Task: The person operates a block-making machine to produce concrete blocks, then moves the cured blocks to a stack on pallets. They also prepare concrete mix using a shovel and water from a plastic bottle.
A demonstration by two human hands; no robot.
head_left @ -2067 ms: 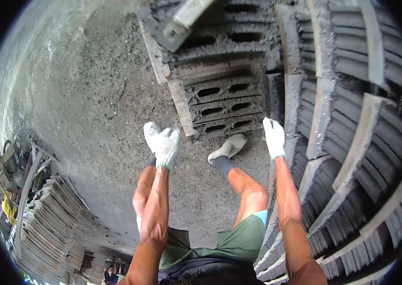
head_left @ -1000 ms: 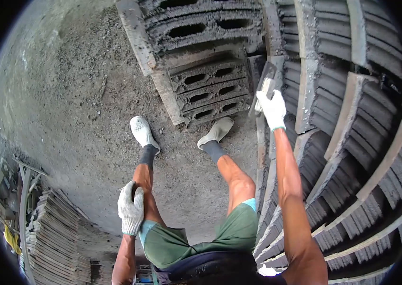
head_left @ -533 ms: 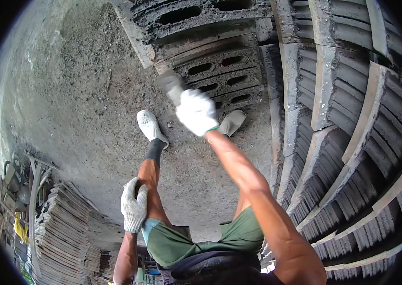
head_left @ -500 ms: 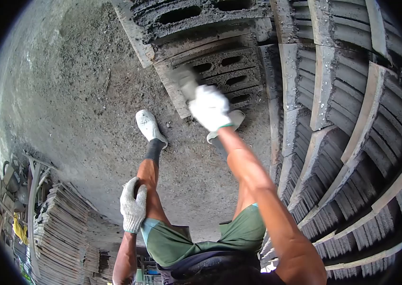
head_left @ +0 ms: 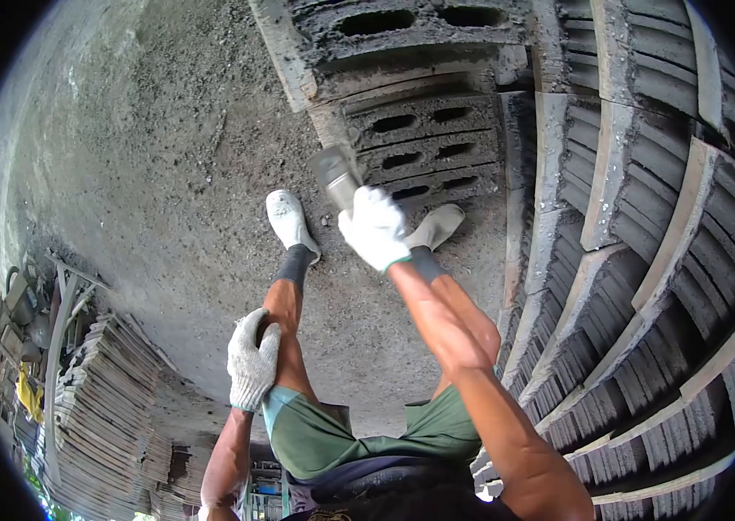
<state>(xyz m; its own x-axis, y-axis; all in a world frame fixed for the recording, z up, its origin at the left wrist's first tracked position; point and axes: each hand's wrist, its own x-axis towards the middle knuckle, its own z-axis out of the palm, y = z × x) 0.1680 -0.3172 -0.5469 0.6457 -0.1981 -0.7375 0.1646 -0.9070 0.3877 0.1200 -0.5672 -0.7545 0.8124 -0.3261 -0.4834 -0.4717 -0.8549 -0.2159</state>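
In a white knit glove, my right hand [head_left: 375, 229] is closed around a flat grey metal blade [head_left: 335, 177], a scraper- or trowel-like tool slightly blurred by motion. The blade overlaps the left edge of a wooden pallet board [head_left: 330, 124] beside grey hollow concrete blocks [head_left: 424, 139]. These blocks lie on the board with their oval holes facing up. My left hand [head_left: 253, 358], also gloved, rests on my left leg near the knee, thumb apart from the fingers and no tool in it.
Racks of stacked blocks on boards [head_left: 619, 174] curve along the right side. Another block [head_left: 424, 48] sits higher up at the top. Gritty concrete floor [head_left: 168, 200] spreads to the left. A pile of thin boards [head_left: 107, 408] stands lower left, near a yellow cloth [head_left: 29, 392].
My right hand and the blade have moved left and back toward me, off the block's corner. My left hand stays on my leg. The whole view has shifted slightly.
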